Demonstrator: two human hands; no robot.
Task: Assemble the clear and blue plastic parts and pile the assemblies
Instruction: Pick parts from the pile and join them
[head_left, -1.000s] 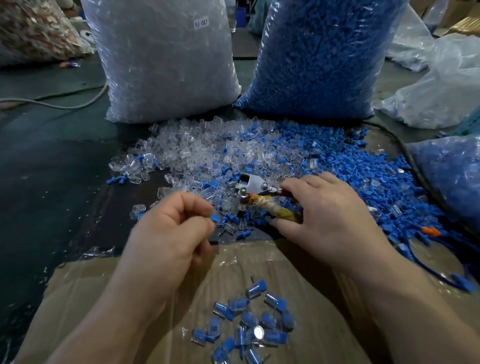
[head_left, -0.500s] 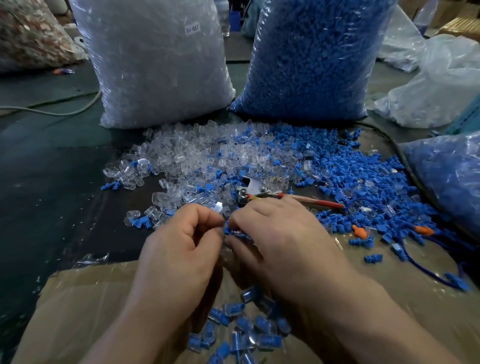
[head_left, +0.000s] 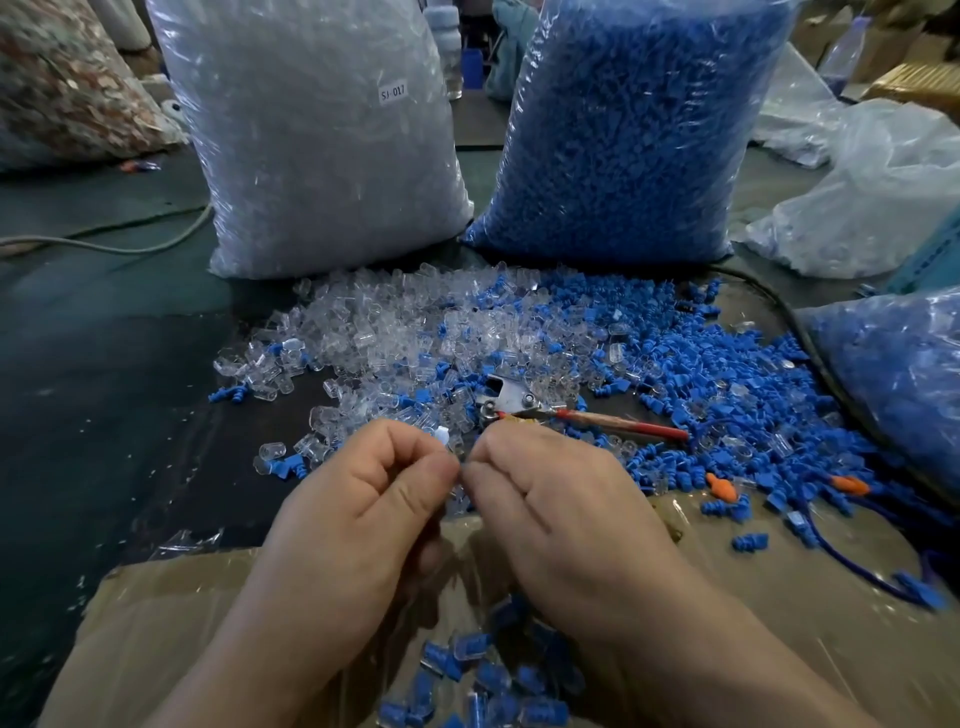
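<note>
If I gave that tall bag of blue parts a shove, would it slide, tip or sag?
Probably heavy: the bag of blue parts looks packed tight. Its thin clear film bulges, so it would likely dent rather than slide. Its wide base sits on the table, so tipping seems unlikely.

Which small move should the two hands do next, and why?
Probably press the fingertips together to seat the parts: the left hand pinches a clear part against the right hand, whose hold is hidden. The pile of assemblies lies just below.

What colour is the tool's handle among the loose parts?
The handle is red; best in head view.
</note>
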